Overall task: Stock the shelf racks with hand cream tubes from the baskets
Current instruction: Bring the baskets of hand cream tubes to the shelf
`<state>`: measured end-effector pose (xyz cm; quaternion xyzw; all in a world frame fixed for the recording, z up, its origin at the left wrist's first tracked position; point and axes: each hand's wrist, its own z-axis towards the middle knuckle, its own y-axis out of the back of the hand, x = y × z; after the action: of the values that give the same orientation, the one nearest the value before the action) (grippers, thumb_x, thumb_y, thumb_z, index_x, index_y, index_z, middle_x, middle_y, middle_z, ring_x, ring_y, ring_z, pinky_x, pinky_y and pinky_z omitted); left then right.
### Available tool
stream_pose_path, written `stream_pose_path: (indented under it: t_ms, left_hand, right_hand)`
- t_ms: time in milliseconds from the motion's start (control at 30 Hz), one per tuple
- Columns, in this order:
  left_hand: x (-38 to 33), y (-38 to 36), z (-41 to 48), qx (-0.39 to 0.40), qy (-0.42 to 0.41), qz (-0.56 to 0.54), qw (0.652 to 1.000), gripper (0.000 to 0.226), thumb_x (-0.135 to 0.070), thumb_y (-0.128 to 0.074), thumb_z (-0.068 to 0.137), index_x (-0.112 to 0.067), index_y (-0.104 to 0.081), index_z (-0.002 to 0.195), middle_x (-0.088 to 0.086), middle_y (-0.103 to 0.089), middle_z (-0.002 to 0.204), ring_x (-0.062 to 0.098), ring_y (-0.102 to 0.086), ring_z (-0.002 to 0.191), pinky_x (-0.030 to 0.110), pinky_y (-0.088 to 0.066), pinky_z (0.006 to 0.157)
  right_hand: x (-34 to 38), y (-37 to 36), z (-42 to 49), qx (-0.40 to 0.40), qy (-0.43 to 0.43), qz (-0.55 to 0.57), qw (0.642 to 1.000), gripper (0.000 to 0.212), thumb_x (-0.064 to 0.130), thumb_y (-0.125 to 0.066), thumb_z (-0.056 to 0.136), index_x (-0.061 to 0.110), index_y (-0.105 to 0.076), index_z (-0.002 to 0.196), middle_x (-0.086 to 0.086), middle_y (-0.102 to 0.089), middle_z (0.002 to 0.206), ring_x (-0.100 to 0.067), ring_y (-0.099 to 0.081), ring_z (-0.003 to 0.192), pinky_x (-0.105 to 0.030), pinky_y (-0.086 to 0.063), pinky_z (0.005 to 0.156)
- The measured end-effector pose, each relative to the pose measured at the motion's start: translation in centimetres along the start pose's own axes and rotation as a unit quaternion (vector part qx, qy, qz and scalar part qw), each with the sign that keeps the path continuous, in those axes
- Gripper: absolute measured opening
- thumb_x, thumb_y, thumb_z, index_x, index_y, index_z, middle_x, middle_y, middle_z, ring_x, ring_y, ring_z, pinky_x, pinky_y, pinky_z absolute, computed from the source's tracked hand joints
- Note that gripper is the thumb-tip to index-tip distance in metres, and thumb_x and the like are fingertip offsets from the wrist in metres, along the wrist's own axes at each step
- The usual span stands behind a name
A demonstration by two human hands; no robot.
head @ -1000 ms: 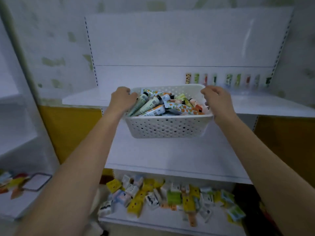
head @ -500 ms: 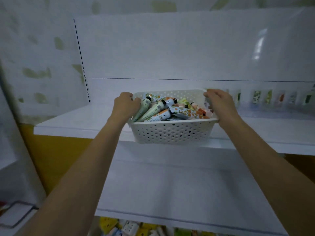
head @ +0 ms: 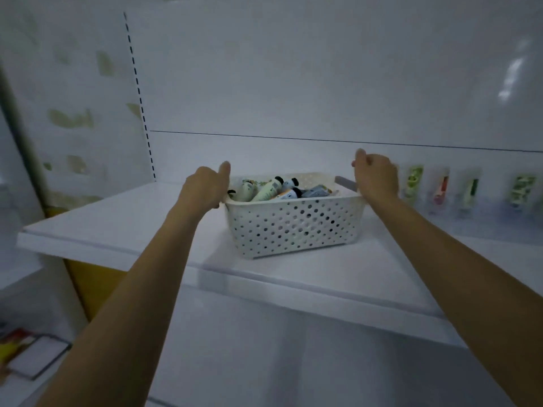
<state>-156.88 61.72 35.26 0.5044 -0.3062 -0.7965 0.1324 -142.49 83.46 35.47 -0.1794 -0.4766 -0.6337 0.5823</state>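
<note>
A white perforated basket (head: 293, 227) stands on the upper white shelf (head: 117, 224), holding several hand cream tubes (head: 269, 189) that lie heaped inside. My left hand (head: 205, 188) is at the basket's left end with its thumb lifted clear of the rim; its fingers are hidden behind the hand. At the right end, my right hand (head: 377, 180) hovers just above the rim with loosely curled fingers and nothing in them. A row of tubes (head: 440, 189) stands upright in a rack along the shelf's back right.
The shelf's white back panel (head: 293, 83) rises close behind the basket. A lower shelf (head: 264, 362) juts out beneath my forearms. A dark-framed flat item (head: 35, 356) and coloured packs lie at the lower left. A slotted upright (head: 138, 92) marks the unit's left side.
The basket has gone from held in the air in front of the shelf to standing on the upper shelf. Both hands have loosened off its rim, thumbs lifted.
</note>
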Motion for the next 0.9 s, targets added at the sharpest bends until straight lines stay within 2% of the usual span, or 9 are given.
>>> stream_pose_path:
  t_ms: [67,167,300,433,533,633,700,767,900]
  left_hand:
    - [0.1,-0.8,-0.3,-0.024,-0.033,0.006,0.999,0.062,-0.043,-0.027,0.097,0.005,-0.062,0.081,0.01,-0.054,0.062,0.022,-0.049,0.058,0.03,-0.036,0.06]
    - [0.5,-1.8,-0.4,-0.102,-0.079,0.034,0.991,0.055,-0.045,-0.03,0.096,-0.006,-0.057,0.068,0.007,-0.056,0.073,0.021,-0.049,0.064,0.029,-0.034,0.059]
    - [1.5,-3.4,1.1,-0.095,-0.15,-0.103,0.979,0.051,-0.043,-0.035,0.093,0.002,-0.06,0.097,0.02,-0.057,0.1,0.033,-0.051,0.101,0.042,-0.04,0.085]
    - [0.9,-4.0,0.2,-0.023,-0.161,-0.171,0.972,0.033,-0.025,-0.025,0.101,-0.012,-0.055,0.093,0.001,-0.052,0.082,0.011,-0.048,0.077,0.022,-0.032,0.072]
    - [0.1,-4.8,-1.4,-0.026,-0.184,-0.121,0.975,0.03,-0.023,-0.025,0.1,-0.006,-0.05,0.104,0.008,-0.052,0.09,0.026,-0.045,0.095,0.029,-0.031,0.071]
    - [-1.5,-5.4,-2.5,-0.014,-0.173,-0.083,0.981,0.046,-0.044,-0.028,0.098,-0.013,-0.047,0.126,0.01,-0.044,0.12,0.022,-0.044,0.091,0.026,-0.031,0.074]
    - [-2.3,-5.8,-3.0,-0.014,-0.186,-0.078,0.979,0.052,-0.05,-0.027,0.096,-0.014,-0.048,0.126,0.01,-0.045,0.12,0.018,-0.043,0.086,0.026,-0.031,0.076]
    - [-3.1,-6.5,-3.2,-0.006,-0.213,-0.072,0.974,0.051,-0.049,-0.026,0.096,-0.014,-0.049,0.124,0.009,-0.048,0.118,0.018,-0.043,0.088,0.026,-0.03,0.076]
    - [-4.7,-8.4,-3.6,0.044,-0.218,-0.072,0.972,0.052,-0.051,-0.022,0.096,-0.018,-0.048,0.126,0.009,-0.041,0.126,0.019,-0.044,0.101,0.028,-0.031,0.079]
  right_hand:
    - [-0.7,-0.4,1.4,-0.076,0.014,-0.032,0.997,0.045,0.032,-0.028,0.1,0.001,-0.059,0.087,-0.019,-0.057,0.087,-0.032,-0.056,0.087,-0.035,-0.039,0.069]
    - [-1.0,-0.5,2.7,-0.107,-0.024,-0.074,0.991,0.041,0.03,-0.03,0.1,0.0,-0.053,0.115,-0.025,-0.048,0.123,-0.037,-0.041,0.119,-0.039,-0.034,0.093]
    - [-0.1,-0.4,-0.8,-0.053,-0.046,-0.015,0.997,0.051,0.033,-0.039,0.097,0.005,-0.032,0.139,-0.015,-0.021,0.146,-0.03,-0.021,0.135,-0.036,-0.022,0.108]
    - [0.9,-1.4,-5.7,0.042,-0.048,0.08,0.995,0.061,0.037,-0.038,0.097,0.01,-0.016,0.147,-0.005,-0.006,0.154,-0.022,-0.011,0.141,-0.036,-0.021,0.11]
    - [0.9,-1.7,-4.8,0.069,-0.076,0.116,0.988,0.057,0.042,-0.039,0.096,0.012,-0.027,0.143,-0.008,-0.018,0.15,-0.023,-0.017,0.14,-0.036,-0.024,0.109]
    - [0.2,0.0,-3.3,0.067,-0.103,0.154,0.98,0.033,0.042,-0.038,0.097,0.015,-0.057,0.1,-0.008,-0.055,0.115,-0.029,-0.049,0.121,-0.033,-0.039,0.096]
    - [-0.3,1.9,-4.3,0.088,-0.101,0.177,0.975,0.041,0.047,-0.041,0.094,0.018,-0.054,0.119,-0.004,-0.052,0.131,-0.023,-0.047,0.123,-0.039,-0.038,0.104]
    - [-0.3,3.2,-6.1,0.107,-0.074,0.185,0.974,0.056,0.05,-0.045,0.092,0.024,-0.036,0.14,0.003,-0.034,0.147,-0.015,-0.035,0.132,-0.033,-0.031,0.107]
    - [-0.1,4.2,-8.3,0.079,0.003,0.081,0.994,0.063,0.045,-0.054,0.088,0.014,-0.038,0.14,-0.003,-0.037,0.146,-0.012,-0.039,0.126,-0.021,-0.032,0.09]
